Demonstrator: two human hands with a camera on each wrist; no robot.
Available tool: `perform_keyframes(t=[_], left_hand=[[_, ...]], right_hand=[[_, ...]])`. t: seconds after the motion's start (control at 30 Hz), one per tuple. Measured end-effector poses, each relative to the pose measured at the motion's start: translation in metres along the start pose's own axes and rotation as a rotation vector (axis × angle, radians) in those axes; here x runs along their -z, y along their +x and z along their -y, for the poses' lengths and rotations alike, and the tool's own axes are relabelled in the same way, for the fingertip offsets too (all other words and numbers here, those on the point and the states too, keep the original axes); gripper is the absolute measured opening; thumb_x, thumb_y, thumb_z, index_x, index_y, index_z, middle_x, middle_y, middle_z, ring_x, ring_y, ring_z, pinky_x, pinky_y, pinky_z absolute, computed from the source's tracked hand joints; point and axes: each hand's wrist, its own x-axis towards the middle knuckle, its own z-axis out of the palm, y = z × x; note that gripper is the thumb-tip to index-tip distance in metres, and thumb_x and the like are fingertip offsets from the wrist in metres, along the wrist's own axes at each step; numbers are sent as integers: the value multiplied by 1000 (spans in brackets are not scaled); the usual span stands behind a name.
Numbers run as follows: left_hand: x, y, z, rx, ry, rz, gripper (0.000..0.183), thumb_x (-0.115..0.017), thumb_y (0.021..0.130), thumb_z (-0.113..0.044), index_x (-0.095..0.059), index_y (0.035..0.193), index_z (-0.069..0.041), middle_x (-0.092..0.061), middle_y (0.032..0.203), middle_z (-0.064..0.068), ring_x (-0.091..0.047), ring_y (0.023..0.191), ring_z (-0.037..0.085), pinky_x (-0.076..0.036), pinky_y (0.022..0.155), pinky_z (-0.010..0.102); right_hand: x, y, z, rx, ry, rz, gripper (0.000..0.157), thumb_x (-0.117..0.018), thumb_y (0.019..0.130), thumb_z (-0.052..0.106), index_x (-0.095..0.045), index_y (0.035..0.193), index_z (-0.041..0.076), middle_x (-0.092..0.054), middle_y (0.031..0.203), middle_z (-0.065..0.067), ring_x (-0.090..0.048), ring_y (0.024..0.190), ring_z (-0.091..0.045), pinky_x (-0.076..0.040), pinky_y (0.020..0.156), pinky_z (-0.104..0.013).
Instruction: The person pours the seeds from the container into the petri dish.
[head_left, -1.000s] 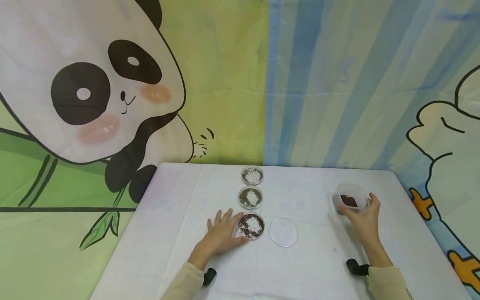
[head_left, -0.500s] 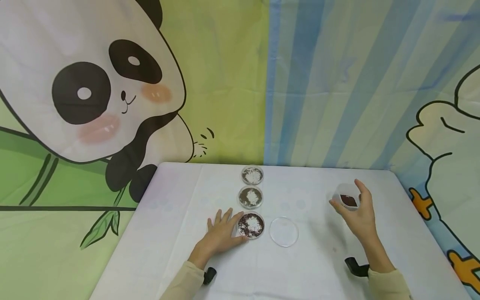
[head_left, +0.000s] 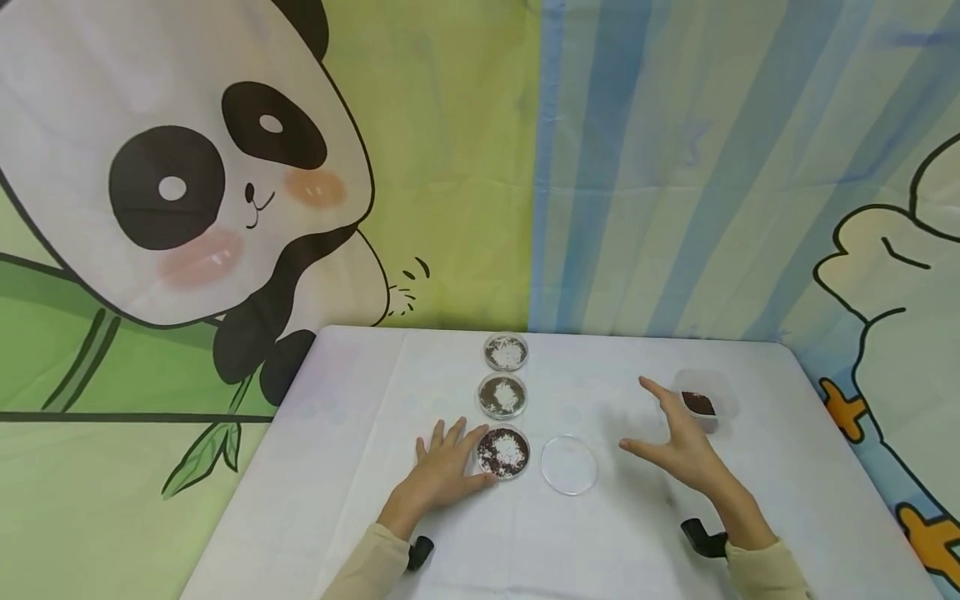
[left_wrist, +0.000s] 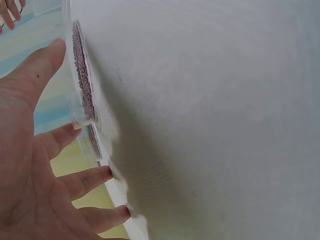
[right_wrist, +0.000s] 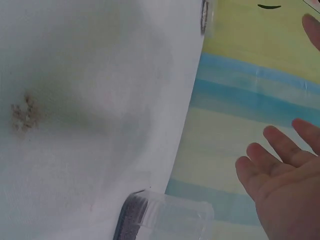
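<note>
In the head view my left hand (head_left: 442,473) rests on the table with fingers spread. Its thumb and index fingertips touch the rim of the nearest round clear dish (head_left: 503,452), which holds dark brown granules topped with white ones. The left wrist view shows this dish (left_wrist: 82,70) edge-on beside the thumb. A clear round lid (head_left: 569,465) lies flat to its right. My right hand (head_left: 686,446) hovers over the table, thumb and index finger wide apart, holding nothing. Behind it, to the right, stands a clear square tub (head_left: 722,392) with dark brown granules inside.
Two more round dishes, a middle one (head_left: 502,395) and a far one (head_left: 506,352), line up behind the nearest dish. A few brown crumbs (right_wrist: 25,115) lie on the white tabletop (head_left: 600,542). A printed cloth backdrop (head_left: 450,167) hangs behind the table.
My right hand has let go of the square tub and moved left and toward me, its fingers spread. The left hand and the dishes have stayed in place.
</note>
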Motion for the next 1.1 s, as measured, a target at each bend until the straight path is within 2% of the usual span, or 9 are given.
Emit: perform_keyframes(t=[0.17, 0.3, 0.43, 0.57, 0.83, 1.1], left_hand=[[1, 1, -1, -3, -4, -1, 84, -68, 85, -64, -38, 155, -30, -27, 161, 18, -13, 145, 54, -10, 104, 80], [1, 2, 0, -10, 3, -13, 84, -67, 85, -65, -37, 155, -30, -27, 161, 18, -13, 145, 53, -9, 104, 79], [0, 1, 0, -9, -1, -9, 84, -67, 85, -65, -38, 155, -29, -27, 160, 19, -13, 144, 54, -9, 104, 80], [0, -1, 0, -8, -14, -2, 84, -67, 85, -65, -38, 155, -28, -27, 160, 19, -13, 144, 54, -8, 103, 80], [-1, -2, 0, -8, -12, -9, 84, -66, 86, -65, -38, 155, -28, -26, 160, 19, -12, 144, 55, -9, 104, 80], [-1, -2, 0, -13, 2, -17, 83, -66, 86, -65, -37, 155, -29, -27, 160, 19, -13, 144, 54, -11, 104, 80]], right_hand=[[-16, -1, 0, 7, -65, 122, 103, -85, 79, 43, -26, 158, 12, -29, 157, -18, -28, 142, -44, -34, 103, -68], [-32, -1, 1, 38, -121, 180, 105, -88, 75, 43, -31, 154, 5, -34, 153, -21, -29, 140, -45, -32, 105, -67], [-48, -1, 1, 75, -231, 221, 105, -91, 70, 41, -37, 149, -2, -39, 148, -28, -33, 136, -50, -33, 103, -69], [-60, 0, 2, 48, -318, 263, 104, -93, 66, 41, -42, 147, -2, -41, 146, -29, -37, 134, -51, -33, 103, -69], [-72, 3, 7, 57, -462, 284, 100, -90, 66, 52, -49, 142, 2, -44, 143, -28, -39, 130, -49, -34, 98, -72], [-78, 3, 13, 60, -458, 253, 91, -91, 67, 46, -53, 138, 4, -45, 143, -26, -41, 129, -48, -33, 99, -71]])
